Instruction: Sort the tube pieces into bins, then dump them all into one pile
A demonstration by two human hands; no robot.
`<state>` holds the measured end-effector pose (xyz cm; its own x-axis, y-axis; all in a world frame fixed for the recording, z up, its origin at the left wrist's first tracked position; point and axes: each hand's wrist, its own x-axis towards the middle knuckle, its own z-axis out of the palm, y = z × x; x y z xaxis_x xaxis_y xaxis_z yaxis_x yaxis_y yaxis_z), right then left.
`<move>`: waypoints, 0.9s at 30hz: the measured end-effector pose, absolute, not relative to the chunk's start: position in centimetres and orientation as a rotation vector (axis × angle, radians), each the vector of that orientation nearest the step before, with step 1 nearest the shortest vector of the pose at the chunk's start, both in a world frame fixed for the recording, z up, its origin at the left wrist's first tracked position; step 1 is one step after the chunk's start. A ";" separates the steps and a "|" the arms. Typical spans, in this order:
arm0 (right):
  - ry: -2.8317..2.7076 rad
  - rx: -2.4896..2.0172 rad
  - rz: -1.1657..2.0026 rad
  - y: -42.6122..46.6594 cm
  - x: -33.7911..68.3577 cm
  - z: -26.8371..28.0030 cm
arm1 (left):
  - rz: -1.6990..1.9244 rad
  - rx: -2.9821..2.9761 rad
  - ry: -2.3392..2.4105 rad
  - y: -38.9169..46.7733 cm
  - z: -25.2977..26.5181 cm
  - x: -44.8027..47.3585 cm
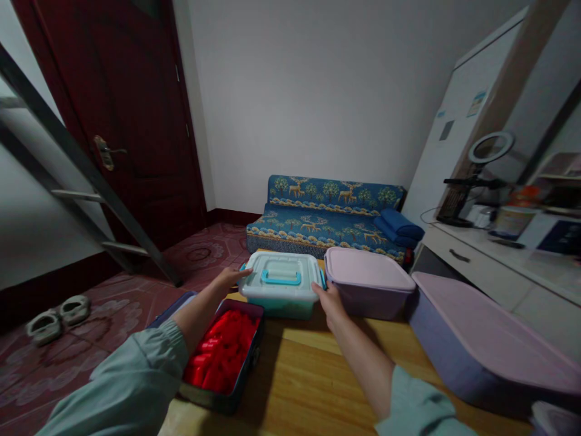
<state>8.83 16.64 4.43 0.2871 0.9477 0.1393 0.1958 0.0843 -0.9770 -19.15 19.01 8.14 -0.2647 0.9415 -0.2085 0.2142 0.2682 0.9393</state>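
A teal plastic storage box (281, 306) with a pale lid and a blue carry handle is between my two hands at the far side of the wooden table (308, 369). My left hand (230, 278) grips its left end, thumb over the lid's edge by the side latch. At the right end, my right hand (329, 298) grips it just below the other blue latch, thumb at the lid's corner. The lid is on the box. Below my left forearm stands an open dark case (256, 342) filled with shiny red material (224, 348).
Two purple lidded bins, a smaller one (370, 272) and a larger one (490, 333), stand on the right. Behind the table is a patterned sofa (313, 227). A metal ladder (104, 188) leans at left, near shoes (59, 318) on the floor.
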 end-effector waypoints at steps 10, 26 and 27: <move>-1.191 -1.618 0.648 16.4 8.2 5.6 | 0.992 1.337 2.026 19.9 8.2 -18.5; -1.509 -2.032 0.409 15.4 7.4 9.1 | 0.709 1.705 2.284 19.0 9.5 -16.9; -1.530 -2.024 0.405 15.4 7.5 9.2 | 0.694 1.718 2.269 19.0 9.6 -16.9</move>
